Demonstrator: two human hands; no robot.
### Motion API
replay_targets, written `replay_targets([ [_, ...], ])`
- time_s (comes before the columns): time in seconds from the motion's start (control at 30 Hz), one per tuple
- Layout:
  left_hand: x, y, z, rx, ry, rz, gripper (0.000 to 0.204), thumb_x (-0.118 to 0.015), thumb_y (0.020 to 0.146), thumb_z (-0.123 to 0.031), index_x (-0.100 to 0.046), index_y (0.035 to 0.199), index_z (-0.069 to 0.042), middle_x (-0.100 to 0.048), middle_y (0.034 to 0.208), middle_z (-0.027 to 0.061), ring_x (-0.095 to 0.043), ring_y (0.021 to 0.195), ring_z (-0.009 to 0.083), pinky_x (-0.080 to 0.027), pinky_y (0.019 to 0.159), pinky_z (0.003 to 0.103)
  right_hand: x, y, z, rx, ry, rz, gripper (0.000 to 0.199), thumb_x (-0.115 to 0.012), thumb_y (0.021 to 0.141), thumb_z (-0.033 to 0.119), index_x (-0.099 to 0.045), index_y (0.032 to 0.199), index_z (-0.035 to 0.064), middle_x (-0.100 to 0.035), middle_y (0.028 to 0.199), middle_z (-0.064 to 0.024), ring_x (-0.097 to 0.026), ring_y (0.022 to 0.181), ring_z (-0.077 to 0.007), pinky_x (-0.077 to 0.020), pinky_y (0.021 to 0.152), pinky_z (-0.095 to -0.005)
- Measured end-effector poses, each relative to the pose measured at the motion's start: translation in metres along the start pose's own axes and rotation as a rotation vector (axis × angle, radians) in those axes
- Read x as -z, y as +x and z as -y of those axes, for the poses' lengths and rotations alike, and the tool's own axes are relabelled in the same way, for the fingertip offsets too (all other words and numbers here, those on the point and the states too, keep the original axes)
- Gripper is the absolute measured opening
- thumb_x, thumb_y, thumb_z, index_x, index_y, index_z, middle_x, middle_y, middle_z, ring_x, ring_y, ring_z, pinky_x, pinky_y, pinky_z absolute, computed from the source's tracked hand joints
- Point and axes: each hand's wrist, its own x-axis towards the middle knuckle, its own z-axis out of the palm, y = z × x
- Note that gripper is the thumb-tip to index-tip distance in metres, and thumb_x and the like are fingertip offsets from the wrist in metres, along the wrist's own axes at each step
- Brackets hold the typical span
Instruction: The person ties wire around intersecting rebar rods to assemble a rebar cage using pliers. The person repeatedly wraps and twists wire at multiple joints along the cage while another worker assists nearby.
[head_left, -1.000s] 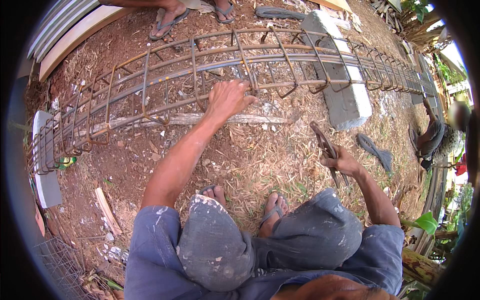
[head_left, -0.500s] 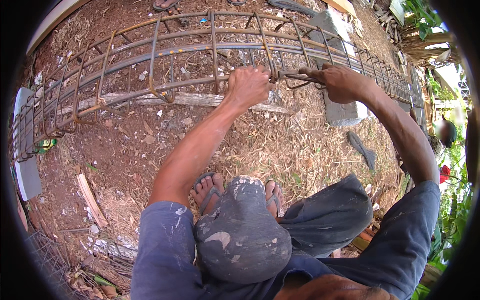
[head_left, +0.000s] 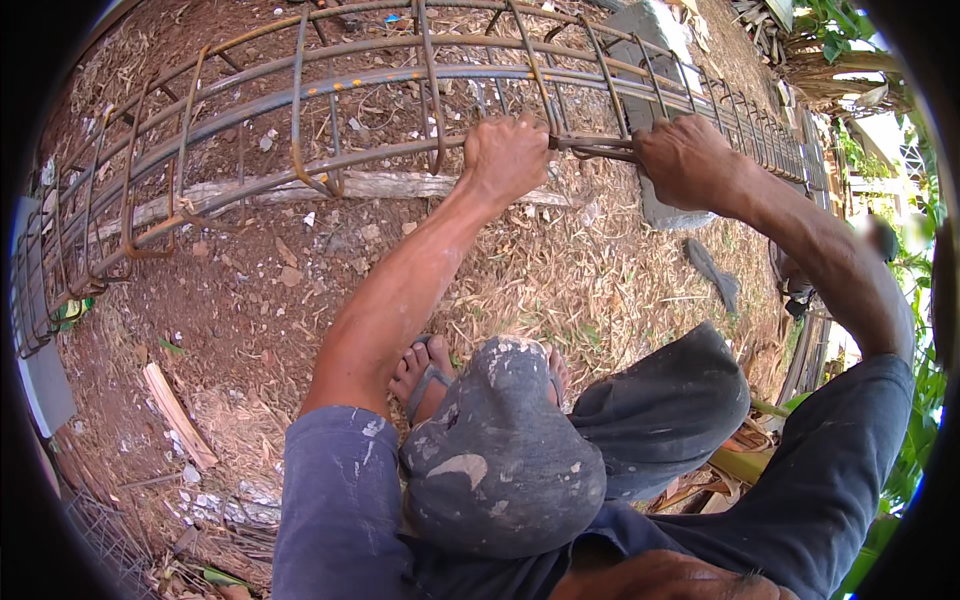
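Observation:
A long cage of rusty steel rebar (head_left: 370,155) with bent stirrups runs across the upper view in front of me. My left hand (head_left: 507,157) is closed round its near lower bar, beside a stirrup. Dark metal pincers (head_left: 597,146) lie along that same bar, their head against the bar and stirrup just right of my left hand. Closed round the ends of their handles is my right hand (head_left: 690,160). The exact spot the jaws bite on is too small to make out.
A grey concrete block (head_left: 665,205) stands under the cage on the right, and a pale block (head_left: 45,380) at the far left. A wooden plank (head_left: 390,187) lies beneath the cage. A dark rag (head_left: 712,272) and a wood piece (head_left: 178,415) lie on the straw-strewn soil.
My right hand has closed from a loose, finger-extended hold into a fist round the pincers, bringing the handles together. My left hand stays on the bar. The whole view has shifted slightly.

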Motion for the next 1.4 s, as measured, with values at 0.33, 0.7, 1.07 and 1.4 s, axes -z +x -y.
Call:
replay_targets([
  [0.33,-0.015,-0.001,0.004,-0.038,0.012,-0.183,0.029,-0.070,0.083,-0.034,-0.074,0.089,-0.006,-0.069,0.081,0.0072,-0.061,0.062,0.0150,-0.051,0.056,0.032,-0.103,0.013,0.020,0.158,2.084,0.464,0.040,-0.041,0.103,0.040,-0.053,0.099,0.0022,-0.055,0.074,-0.0027,-0.061,0.060,-0.0151,-0.0585,0.051,-0.0323],
  [0.7,-0.007,0.005,-0.074,-0.455,-0.391,-0.436,0.021,-0.075,0.069,-0.025,-0.070,0.083,-0.010,-0.064,0.083,0.0073,-0.062,0.088,0.0241,-0.048,0.077,0.039,-0.144,-0.012,0.036,0.041,2.078,0.155,0.074,-0.040,0.092,0.072,-0.058,0.106,0.0015,-0.066,0.082,-0.0119,-0.068,0.064,-0.0247,-0.0576,0.055,-0.0383],
  [1.07,-0.031,0.032,-0.095,-0.376,0.042,0.099,0.011,-0.066,0.071,-0.020,-0.071,0.064,-0.013,-0.069,0.064,0.0074,-0.068,0.070,0.0223,-0.051,0.069,0.036,-0.208,0.027,0.078,-0.352,1.005,-0.783,0.019,-0.059,0.092,0.019,-0.057,0.105,0.0044,-0.066,0.082,-0.0191,-0.066,0.075,-0.0384,-0.0529,0.065,-0.0481],
  [1.4,-0.031,-0.035,-0.059,-0.346,-0.306,-0.662,0.036,-0.074,0.078,-0.012,-0.063,0.111,-0.004,-0.057,0.119,0.0183,-0.050,0.120,0.0305,-0.035,0.108,0.048,-0.148,-0.020,0.046,-0.287,0.837,-0.412,0.026,-0.053,0.097,0.028,-0.057,0.105,0.0038,-0.067,0.082,-0.0195,-0.067,0.073,-0.0358,-0.0531,0.064,-0.0460],
])
